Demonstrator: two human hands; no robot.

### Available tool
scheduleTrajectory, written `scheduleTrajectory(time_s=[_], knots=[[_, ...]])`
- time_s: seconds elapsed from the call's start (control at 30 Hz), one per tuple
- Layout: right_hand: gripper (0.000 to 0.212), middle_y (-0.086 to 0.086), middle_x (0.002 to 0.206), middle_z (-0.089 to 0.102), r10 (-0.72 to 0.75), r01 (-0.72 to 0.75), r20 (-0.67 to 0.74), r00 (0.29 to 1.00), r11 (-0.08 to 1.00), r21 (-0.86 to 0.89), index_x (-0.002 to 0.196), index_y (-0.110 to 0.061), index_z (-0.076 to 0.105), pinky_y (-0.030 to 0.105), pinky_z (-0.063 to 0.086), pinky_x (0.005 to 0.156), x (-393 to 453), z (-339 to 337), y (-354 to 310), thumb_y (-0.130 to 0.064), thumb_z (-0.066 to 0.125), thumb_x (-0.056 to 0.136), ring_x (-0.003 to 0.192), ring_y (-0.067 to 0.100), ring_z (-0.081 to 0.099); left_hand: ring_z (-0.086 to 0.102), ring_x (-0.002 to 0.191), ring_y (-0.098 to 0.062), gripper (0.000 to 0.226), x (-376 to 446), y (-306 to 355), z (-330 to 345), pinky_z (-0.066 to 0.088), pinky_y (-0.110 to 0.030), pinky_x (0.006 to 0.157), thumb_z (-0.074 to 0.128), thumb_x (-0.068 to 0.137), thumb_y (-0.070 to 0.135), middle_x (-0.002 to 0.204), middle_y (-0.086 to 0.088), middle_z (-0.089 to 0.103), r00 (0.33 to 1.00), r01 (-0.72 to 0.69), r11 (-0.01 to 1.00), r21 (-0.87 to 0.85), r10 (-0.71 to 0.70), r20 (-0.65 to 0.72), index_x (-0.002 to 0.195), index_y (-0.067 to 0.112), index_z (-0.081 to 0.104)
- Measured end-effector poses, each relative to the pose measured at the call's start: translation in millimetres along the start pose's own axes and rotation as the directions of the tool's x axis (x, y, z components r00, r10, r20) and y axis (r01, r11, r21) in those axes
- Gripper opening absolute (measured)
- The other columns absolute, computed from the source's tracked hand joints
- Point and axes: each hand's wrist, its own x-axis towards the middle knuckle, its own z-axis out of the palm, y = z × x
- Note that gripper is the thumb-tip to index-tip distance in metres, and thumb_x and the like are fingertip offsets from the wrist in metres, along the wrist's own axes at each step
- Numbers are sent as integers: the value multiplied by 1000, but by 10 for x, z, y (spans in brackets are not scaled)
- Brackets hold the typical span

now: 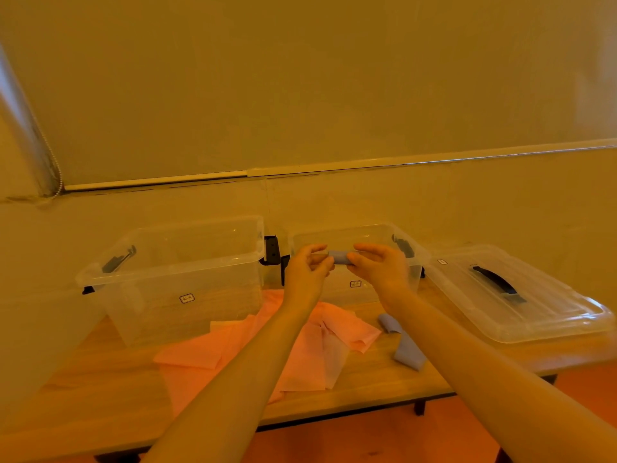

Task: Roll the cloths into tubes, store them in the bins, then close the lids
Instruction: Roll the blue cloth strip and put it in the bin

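1. Pale walls back a wooden table [367,379] bearing two clear plastic bins.
2. A small blue-grey rolled cloth tube [338,257] is pinched at its ends by the left hand [305,272] and right hand [380,267], fingertips curled, kept tight above the right clear bin [414,259], presumably for dropping in.
3. Thin pink cloths [300,355] lie crumpled, unrolled.

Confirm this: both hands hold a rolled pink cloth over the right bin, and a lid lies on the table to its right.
Not quite: the head view shows the rolled cloth is blue, not pink; the pink cloths lie flat on the table. The rest stands: left hand and right hand hold it over the right bin, lid to its right.
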Motion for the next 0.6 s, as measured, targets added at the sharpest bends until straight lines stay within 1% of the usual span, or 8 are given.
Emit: scheduleTrajectory(time_s=[0.07, 0.13, 0.2, 0.27, 0.37, 0.4, 0.5, 0.6], knots=[[26, 11, 88, 66, -8, 8, -12, 1000, 999, -36, 106, 1, 65, 22, 59, 65, 22, 13, 9, -1, 73, 81, 78, 21, 66, 66, 87, -19, 35, 25, -12, -20, 54, -32, 80, 62, 91, 8, 103, -12, 68, 1000, -7, 1000, 10, 7, 0, 125, 11, 56], [26, 9, 85, 67, -21, 20, -19, 1000, 998, -67, 104, 1, 66, 23, 59, 67, 52, 28, 22, -2, 74, 80, 76, 20, 67, 67, 92, -24, 38, 58, -24, -34, 54, -37, 83, 63, 90, 8, 103, -11, 68, 1000, -1, 1000, 17, 1, 5, 127, 14, 56], [26, 9, 86, 68, -35, 34, -9, 999, 995, -93, 103, 0, 67, 28, 59, 72, 97, 38, 39, -3, 75, 79, 77, 19, 67, 66, 94, -25, 39, 104, -40, -48, 54, -37, 83, 62, 90, 7, 104, -11, 67, 1000, 1, 1000, 17, -1, 9, 127, 16, 55], [23, 15, 91, 69, -37, 37, 5, 999, 993, -114, 100, -2, 67, 34, 58, 78, 151, 46, 49, -2, 75, 79, 78, 21, 68, 65, 94, -24, 39, 160, -61, -61, 53, -35, 83, 62, 90, 6, 105, -11, 66, 1000, 1, 1000, 6, -1, 15, 127, 16, 55], [22, 20, 94, 69, -49, 56, 43, 998, 982, -180, 100, -1, 67, 40, 58, 79, 244, 73, 19, 0, 74, 79, 79, 27, 68, 64, 92, -21, 37, 271, -116, -76, 51, -33, 83, 62, 90, 4, 98, -3, 65, 999, -17, 1000, 15, 16, 35, 122, 21, 57], [23, 21, 95, 68, -56, 67, 61, 997, 975, -214, 102, 1, 67, 39, 59, 77, 285, 85, -1, 1, 73, 80, 81, 29, 67, 64, 92, -21, 36, 318, -139, -83, 51, -35, 84, 62, 89, 4, 96, -1, 65, 999, -23, 999, 29, 21, 41, 120, 22, 57], [26, 22, 99, 65, -45, 75, 112, 993, 955, -286, 107, 5, 65, 25, 57, 64, 444, 130, -39, 3, 71, 82, 84, 27, 64, 64, 93, -23, 36, 503, -213, -101, 51, -37, 84, 62, 89, 4, 96, 0, 64, 998, -26, 997, 76, 22, 62, 121, 21, 59], [26, 27, 104, 65, -31, 67, 111, 993, 941, -332, 107, 8, 64, 21, 56, 61, 672, 201, -30, 3, 71, 82, 86, 29, 64, 62, 90, -20, 34, 745, -297, -97, 51, -36, 83, 61, 90, 5, 98, -2, 63, 996, -16, 988, 155, 1, 92, 122, 17, 59]])
